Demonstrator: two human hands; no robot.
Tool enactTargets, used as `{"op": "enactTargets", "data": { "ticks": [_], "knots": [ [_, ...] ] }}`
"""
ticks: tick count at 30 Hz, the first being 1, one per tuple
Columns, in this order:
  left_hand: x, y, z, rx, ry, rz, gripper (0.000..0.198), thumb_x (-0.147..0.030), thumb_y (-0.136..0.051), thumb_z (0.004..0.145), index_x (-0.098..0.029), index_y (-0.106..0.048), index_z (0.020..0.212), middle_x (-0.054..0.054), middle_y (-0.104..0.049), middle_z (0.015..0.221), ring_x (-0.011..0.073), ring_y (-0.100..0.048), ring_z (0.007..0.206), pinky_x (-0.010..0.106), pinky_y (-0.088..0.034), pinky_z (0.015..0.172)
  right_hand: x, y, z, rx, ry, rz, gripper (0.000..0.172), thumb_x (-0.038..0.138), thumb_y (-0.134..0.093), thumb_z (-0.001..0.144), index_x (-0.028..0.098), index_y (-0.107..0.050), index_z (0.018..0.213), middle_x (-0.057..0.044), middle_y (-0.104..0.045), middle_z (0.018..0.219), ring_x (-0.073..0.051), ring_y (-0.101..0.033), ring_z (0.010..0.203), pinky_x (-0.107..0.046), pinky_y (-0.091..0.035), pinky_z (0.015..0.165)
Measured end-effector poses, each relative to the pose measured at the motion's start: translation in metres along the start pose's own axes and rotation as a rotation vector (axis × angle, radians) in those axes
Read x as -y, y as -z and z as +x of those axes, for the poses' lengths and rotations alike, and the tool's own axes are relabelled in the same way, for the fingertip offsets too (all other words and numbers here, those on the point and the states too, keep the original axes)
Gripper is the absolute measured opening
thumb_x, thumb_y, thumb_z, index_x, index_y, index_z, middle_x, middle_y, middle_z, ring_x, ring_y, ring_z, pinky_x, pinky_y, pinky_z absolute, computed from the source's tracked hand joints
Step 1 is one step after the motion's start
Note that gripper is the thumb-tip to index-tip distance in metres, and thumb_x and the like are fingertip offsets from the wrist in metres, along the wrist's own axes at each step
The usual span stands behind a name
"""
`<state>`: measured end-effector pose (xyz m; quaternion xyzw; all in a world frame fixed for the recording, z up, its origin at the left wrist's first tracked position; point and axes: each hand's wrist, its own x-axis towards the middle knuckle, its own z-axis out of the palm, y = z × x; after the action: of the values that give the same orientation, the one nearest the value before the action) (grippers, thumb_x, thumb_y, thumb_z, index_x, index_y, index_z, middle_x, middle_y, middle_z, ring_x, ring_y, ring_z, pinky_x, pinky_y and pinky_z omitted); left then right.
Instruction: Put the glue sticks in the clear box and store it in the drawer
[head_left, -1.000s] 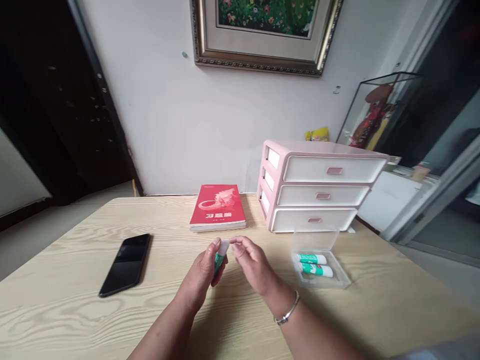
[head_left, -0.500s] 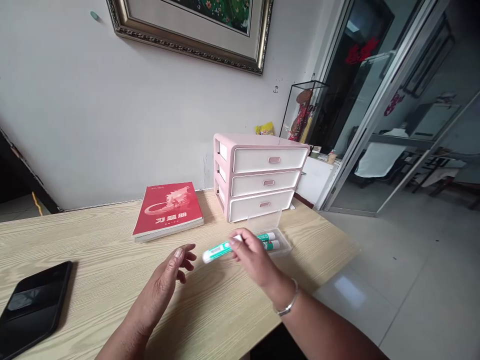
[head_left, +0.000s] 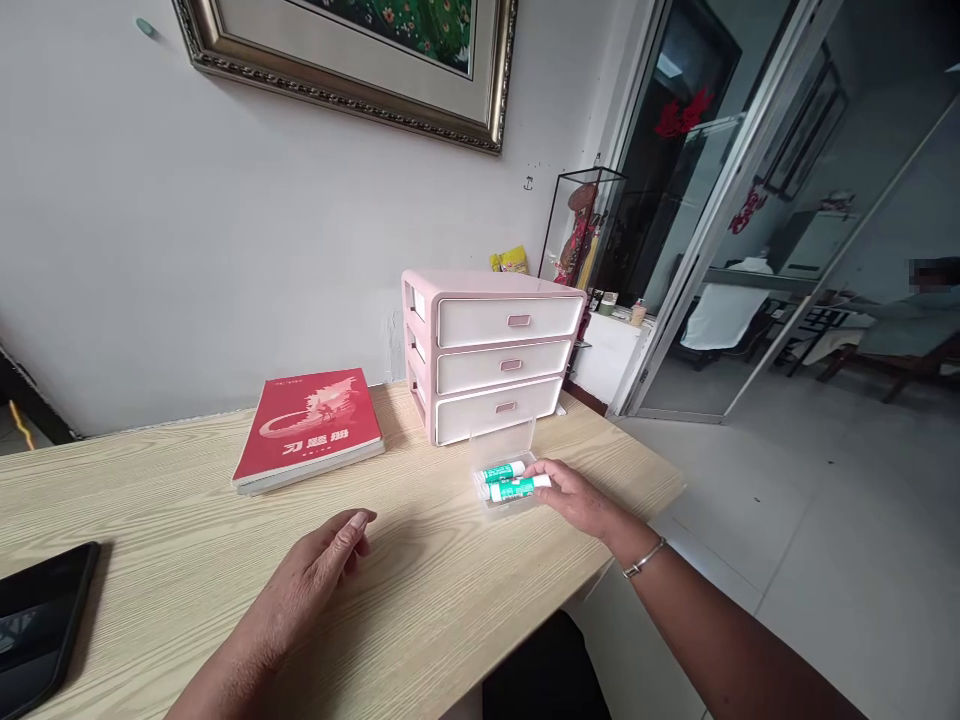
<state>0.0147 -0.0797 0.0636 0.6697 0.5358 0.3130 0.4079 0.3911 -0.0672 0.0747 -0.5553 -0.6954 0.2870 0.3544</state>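
Observation:
My right hand (head_left: 574, 495) grips a green-and-white glue stick (head_left: 517, 487) by its white end, over a clear plastic box (head_left: 510, 512). Another glue stick (head_left: 499, 472) lies in the box just behind it. The box's clear lid (head_left: 506, 438) stands raised at the back. Over the tabletop to the left, my left hand (head_left: 326, 560) has its fingers curled in, the thumb against them, and nothing visible inside. Its lower fingers are partly hidden.
Behind the box stands a pink-and-white drawer unit (head_left: 499, 365). A red book (head_left: 311, 420) lies left of it, and a black phone (head_left: 41, 620) sits at the table's left. The wooden table's (head_left: 420, 620) right edge drops to a tiled floor.
My right hand has carried the glue stick from the space between my hands to the clear box. The left hand's fingers have curled in. The camera view has shifted slightly right.

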Motion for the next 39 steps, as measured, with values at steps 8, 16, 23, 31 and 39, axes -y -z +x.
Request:
{"op": "enactTargets", "data": {
  "ticks": [8, 16, 23, 31, 39],
  "knots": [
    [-0.001, 0.002, -0.001, -0.051, -0.007, 0.09, 0.048, -0.063, -0.046, 0.087, -0.023, -0.07, 0.095, 0.003, -0.066, 0.073, 0.0216, -0.058, 0.064, 0.03, -0.049, 0.064, -0.016, -0.008, 0.008, -0.037, 0.247, -0.287, 0.033, 0.01, -0.05, 0.083, 0.023, -0.074, 0.101, -0.006, -0.07, 0.11, -0.022, -0.056, 0.114, -0.041, -0.039, 0.104],
    [-0.002, 0.001, 0.0, 0.022, -0.018, 0.167, 0.045, -0.061, -0.043, 0.091, -0.023, -0.062, 0.077, 0.001, -0.061, 0.069, 0.0205, -0.056, 0.065, 0.026, -0.043, 0.064, -0.011, -0.014, -0.007, -0.068, 0.348, -0.499, 0.023, 0.017, -0.053, 0.089, 0.023, -0.073, 0.099, -0.005, -0.072, 0.104, -0.023, -0.059, 0.107, -0.044, -0.04, 0.101],
    [0.012, 0.005, 0.007, -0.069, 0.034, 0.326, 0.05, -0.066, -0.04, 0.091, -0.022, -0.066, 0.088, 0.002, -0.067, 0.078, 0.0223, -0.062, 0.076, 0.026, -0.044, 0.069, 0.007, -0.005, 0.026, -0.388, 0.412, -0.469, 0.034, 0.019, -0.05, 0.088, 0.022, -0.063, 0.119, -0.01, -0.064, 0.124, -0.027, -0.055, 0.12, -0.047, -0.042, 0.105],
    [0.028, 0.008, 0.012, -0.207, -0.001, 0.483, 0.05, -0.062, -0.039, 0.092, -0.022, -0.069, 0.083, -0.001, -0.066, 0.067, 0.0192, -0.063, 0.067, 0.024, -0.043, 0.061, 0.018, -0.001, 0.079, -0.348, 0.39, -0.529, 0.059, 0.005, -0.044, 0.076, 0.016, -0.056, 0.132, -0.01, -0.063, 0.128, -0.024, -0.053, 0.123, -0.043, -0.038, 0.109],
    [0.032, 0.002, 0.012, -0.285, -0.108, 0.571, 0.04, -0.053, -0.042, 0.095, -0.025, -0.068, 0.085, -0.001, -0.071, 0.08, 0.0173, -0.066, 0.074, 0.023, -0.044, 0.063, -0.003, 0.003, 0.026, -0.282, 0.426, -0.494, 0.044, 0.003, -0.045, 0.076, 0.02, -0.068, 0.109, -0.006, -0.072, 0.111, -0.022, -0.063, 0.106, -0.039, -0.045, 0.099]
  ]
}}
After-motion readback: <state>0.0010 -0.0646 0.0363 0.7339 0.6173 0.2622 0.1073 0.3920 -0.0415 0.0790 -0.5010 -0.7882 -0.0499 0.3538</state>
